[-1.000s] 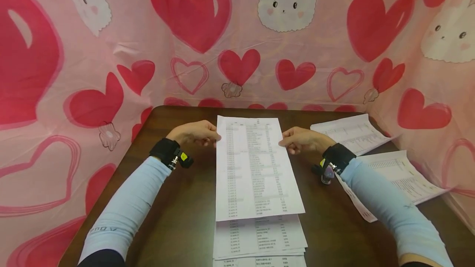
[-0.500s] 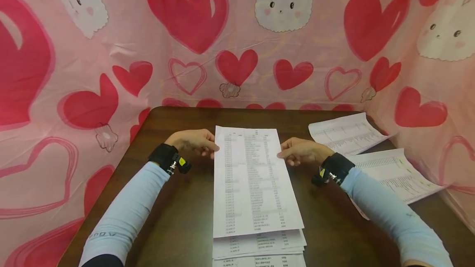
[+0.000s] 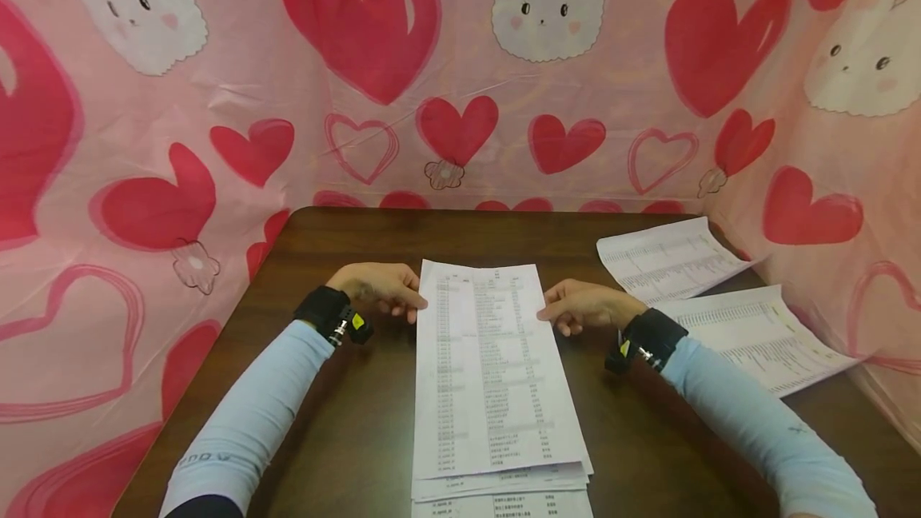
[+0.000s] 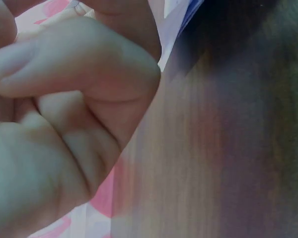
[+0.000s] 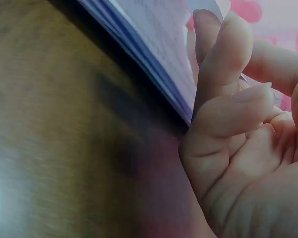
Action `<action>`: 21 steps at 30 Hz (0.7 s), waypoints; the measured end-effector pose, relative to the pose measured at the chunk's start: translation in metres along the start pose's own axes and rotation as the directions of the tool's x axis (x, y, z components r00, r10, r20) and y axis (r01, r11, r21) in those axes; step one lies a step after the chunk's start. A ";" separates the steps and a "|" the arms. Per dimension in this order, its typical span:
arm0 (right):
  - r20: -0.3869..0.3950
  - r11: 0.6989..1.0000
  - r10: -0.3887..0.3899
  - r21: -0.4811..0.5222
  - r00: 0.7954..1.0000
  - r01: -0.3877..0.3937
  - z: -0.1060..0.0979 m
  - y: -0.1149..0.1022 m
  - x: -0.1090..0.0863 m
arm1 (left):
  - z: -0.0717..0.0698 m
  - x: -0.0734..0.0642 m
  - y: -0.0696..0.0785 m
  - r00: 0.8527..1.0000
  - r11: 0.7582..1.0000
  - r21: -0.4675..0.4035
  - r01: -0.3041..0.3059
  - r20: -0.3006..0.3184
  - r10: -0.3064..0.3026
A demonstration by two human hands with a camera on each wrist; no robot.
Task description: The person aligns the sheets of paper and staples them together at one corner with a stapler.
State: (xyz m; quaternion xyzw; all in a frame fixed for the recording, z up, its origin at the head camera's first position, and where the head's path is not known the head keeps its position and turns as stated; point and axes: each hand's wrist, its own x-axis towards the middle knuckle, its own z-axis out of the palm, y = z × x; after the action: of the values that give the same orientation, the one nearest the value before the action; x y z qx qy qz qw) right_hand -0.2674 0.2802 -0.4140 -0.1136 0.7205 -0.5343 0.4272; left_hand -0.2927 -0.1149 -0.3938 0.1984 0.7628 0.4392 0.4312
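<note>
A printed sheet of paper [image 3: 496, 374] covered in columns of small text lies over a stack of similar sheets in the middle of the table. My left hand [image 3: 381, 288] pinches its upper left edge between thumb and fingers. At the upper right edge, my right hand [image 3: 590, 306] pinches the same sheet. Below its lower edge, more printed sheets [image 3: 504, 504] of the stack stick out unevenly. In the right wrist view, the layered paper edges [image 5: 139, 54] show beside my curled fingers. The left wrist view shows folded fingers and only a sliver of paper [image 4: 175, 25].
Two further groups of printed sheets lie at the right: one paper [image 3: 665, 258] farther back, another paper [image 3: 763, 338] nearer, partly behind my right forearm. The dark wooden table [image 3: 345, 422] meets a pink heart-patterned cloth [image 3: 475, 62] at the back and sides.
Both hands have drawn the printed sheet toward me and down over the stack. Its lower edge now covers more of the sheets beneath.
</note>
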 end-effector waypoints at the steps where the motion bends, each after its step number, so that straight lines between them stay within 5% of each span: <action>1: 0.004 1.000 -0.001 0.000 1.000 0.001 0.001 0.002 0.000 | 0.001 0.001 -0.001 1.000 1.000 -0.004 0.006 0.004 -0.006; 21: -0.012 1.000 0.003 -0.012 1.000 -0.003 0.007 0.014 0.001 | 0.014 0.010 -0.009 1.000 0.989 0.143 0.019 0.005 -0.020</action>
State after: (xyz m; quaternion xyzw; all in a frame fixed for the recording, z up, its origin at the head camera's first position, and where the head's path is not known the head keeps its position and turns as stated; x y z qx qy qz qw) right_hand -0.2583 0.2804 -0.4269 -0.1116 0.7264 -0.5301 0.4230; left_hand -0.2865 -0.1060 -0.4099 0.2227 0.7929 0.3785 0.4224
